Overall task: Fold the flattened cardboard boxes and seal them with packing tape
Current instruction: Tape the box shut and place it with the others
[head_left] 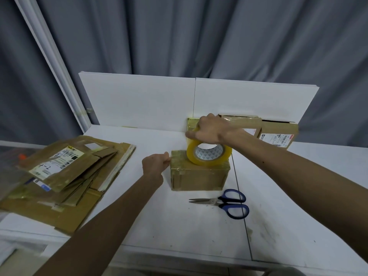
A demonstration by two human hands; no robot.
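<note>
1 tape roll (211,163), 1 scissors (219,202), 1 front box (197,178), 3 rear boxes (278,132), 1 cardbd stack (69,176)

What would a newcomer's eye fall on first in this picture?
The roll of packing tape stands on edge atop the small cardboard box at the centre, gripped from above by the right hand; the left hand pinches the box's upper left edge. Blue-handled scissors lie just before the box.
</note>
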